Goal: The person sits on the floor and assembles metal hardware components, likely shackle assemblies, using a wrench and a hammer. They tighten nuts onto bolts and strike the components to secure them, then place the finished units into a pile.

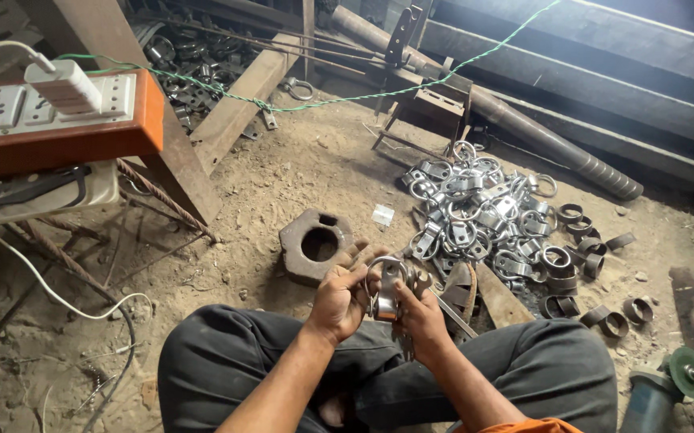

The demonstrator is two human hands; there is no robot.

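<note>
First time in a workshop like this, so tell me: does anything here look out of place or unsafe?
The orange socket board sits tilted on a rusty frame, its white cable trailing over the dirt floor. Metal clamps lie in a loose heap beside both hands.

both bare forearms reaching forward from the lap, left hand [339, 301] and right hand [421, 314] close together at centre, wrists bent inward, fingers [361, 258] curled shut around a held piece, knees spread wide, seated low

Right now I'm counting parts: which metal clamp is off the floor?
The clamp held between the left hand and right hand; the others lie in the pile.
</note>
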